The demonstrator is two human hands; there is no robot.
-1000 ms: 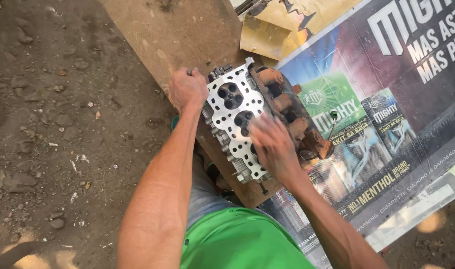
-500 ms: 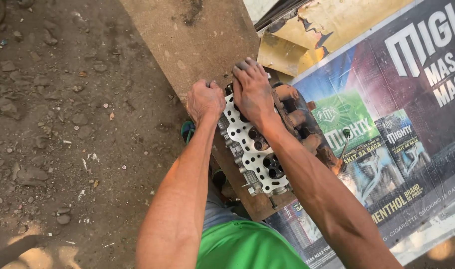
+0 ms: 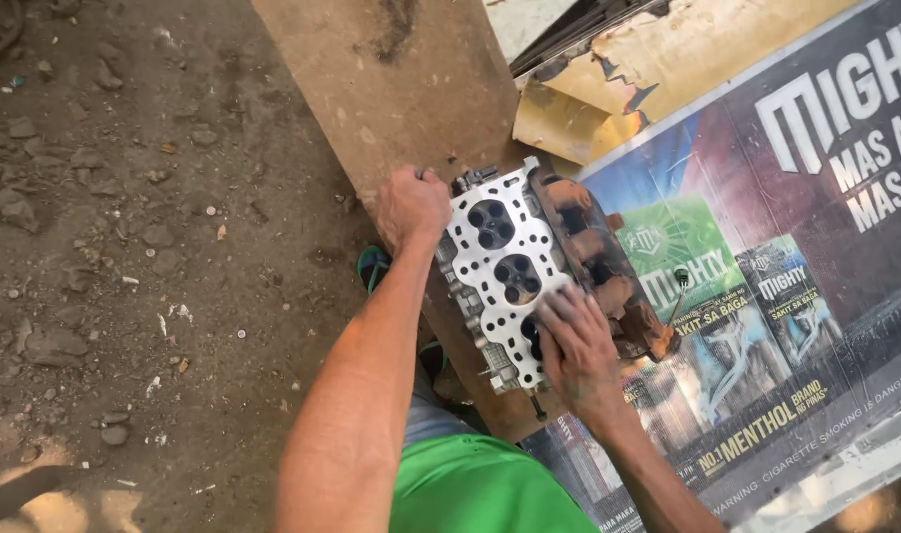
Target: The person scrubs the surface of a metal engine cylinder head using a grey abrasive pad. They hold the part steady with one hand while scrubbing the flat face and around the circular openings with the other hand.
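The left hand (image 3: 412,205) is clenched on the far left edge of the cylinder head (image 3: 502,266), steadying it; the right hand (image 3: 576,345) lies flat and open on the bright machined face near its near end, gripping nothing. Half a second ago that right hand was pressed at the far end beside the left; it has swept down the face, so the rubbing looks to be running the full length. 2 chambers show uncovered, a third half hidden under the fingers. The head rests on a wooden board (image 3: 391,89); rusty ports (image 3: 598,262) line its right side; a printed tarpaulin (image 3: 816,247) lies beyond, dirt ground (image 3: 124,247) to the left; nothing blocks the hands.
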